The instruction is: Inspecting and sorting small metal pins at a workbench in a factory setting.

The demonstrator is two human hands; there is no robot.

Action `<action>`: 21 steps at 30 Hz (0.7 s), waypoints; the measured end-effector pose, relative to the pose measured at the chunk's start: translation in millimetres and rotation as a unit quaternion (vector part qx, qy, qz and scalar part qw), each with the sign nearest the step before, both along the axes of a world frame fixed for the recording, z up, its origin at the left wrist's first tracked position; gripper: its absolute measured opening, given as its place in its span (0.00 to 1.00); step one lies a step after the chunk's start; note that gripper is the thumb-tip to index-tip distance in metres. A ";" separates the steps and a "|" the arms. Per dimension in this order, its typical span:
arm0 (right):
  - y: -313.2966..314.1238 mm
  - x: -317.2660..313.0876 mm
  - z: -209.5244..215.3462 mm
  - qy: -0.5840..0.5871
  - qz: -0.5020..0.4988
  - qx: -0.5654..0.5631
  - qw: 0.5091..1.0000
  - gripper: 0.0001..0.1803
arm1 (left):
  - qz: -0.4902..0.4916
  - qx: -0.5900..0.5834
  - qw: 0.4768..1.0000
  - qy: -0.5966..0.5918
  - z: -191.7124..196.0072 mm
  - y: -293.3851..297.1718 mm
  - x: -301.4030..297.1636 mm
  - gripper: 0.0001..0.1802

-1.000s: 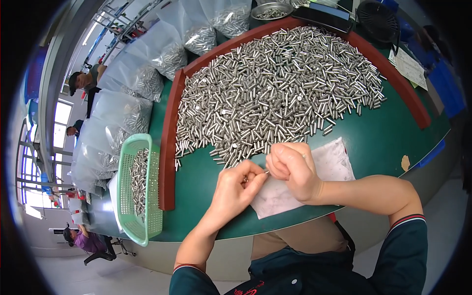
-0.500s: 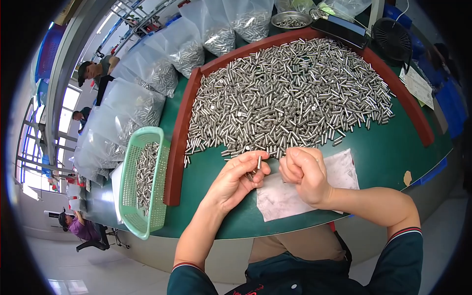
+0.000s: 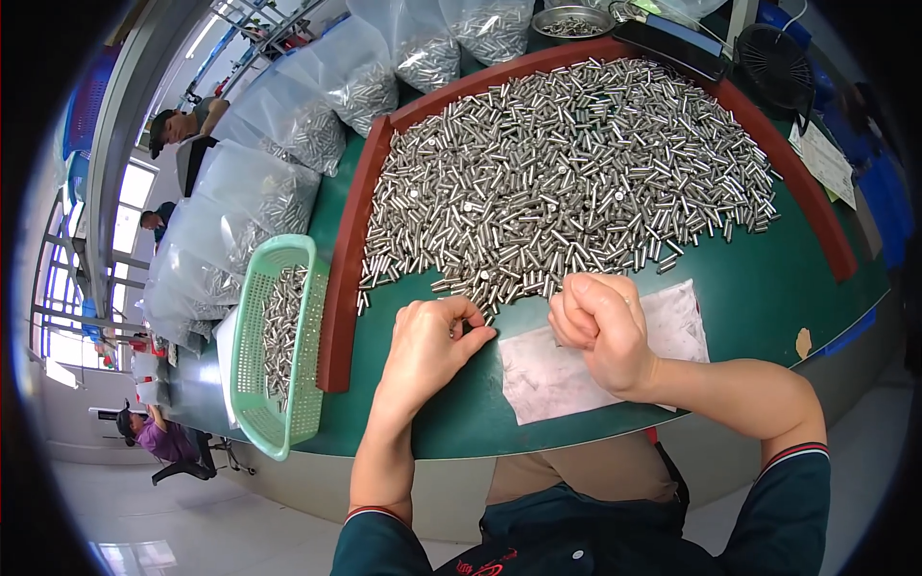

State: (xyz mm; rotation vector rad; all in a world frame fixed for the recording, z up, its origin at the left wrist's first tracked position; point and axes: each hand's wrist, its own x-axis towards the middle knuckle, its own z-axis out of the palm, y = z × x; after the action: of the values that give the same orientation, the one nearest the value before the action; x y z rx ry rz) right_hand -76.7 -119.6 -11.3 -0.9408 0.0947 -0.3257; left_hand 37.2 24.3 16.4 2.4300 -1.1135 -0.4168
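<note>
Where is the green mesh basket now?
In the head view, the green mesh basket sits at the table's left, beside the red-brown border strip, left of the left hand.

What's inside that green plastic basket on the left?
The green basket holds a heap of small metal pins, like those piled on the table. Whatever lies beneath that heap is covered.

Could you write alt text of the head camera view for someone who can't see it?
A person's left hand and loosely closed right hand rest at the near edge of a large heap of small metal cylinders on a green table, with a white cloth beneath and a green basket at left.
</note>
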 end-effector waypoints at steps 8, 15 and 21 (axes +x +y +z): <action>-0.9 -0.9 -0.4 -0.009 -0.008 0.007 1.000 0.20 | -0.057 -0.059 0.992 0.097 -7.2 -12.5 -23.4 0.04; -10.6 -4.8 2.1 -0.037 -0.018 0.039 0.998 0.20 | -0.081 -0.089 0.990 0.072 -20.6 -19.2 -36.1 0.04; -9.9 -4.3 -0.4 -0.008 -0.003 0.059 0.998 0.20 | -0.079 -0.093 0.989 0.079 -19.3 -20.0 -36.2 0.04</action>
State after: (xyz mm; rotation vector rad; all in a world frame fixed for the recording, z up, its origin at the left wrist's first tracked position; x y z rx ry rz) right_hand -81.0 -129.5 -11.7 -0.8202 0.1013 -0.3301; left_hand 1.0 4.3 -2.9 2.1174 -1.2204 -0.5206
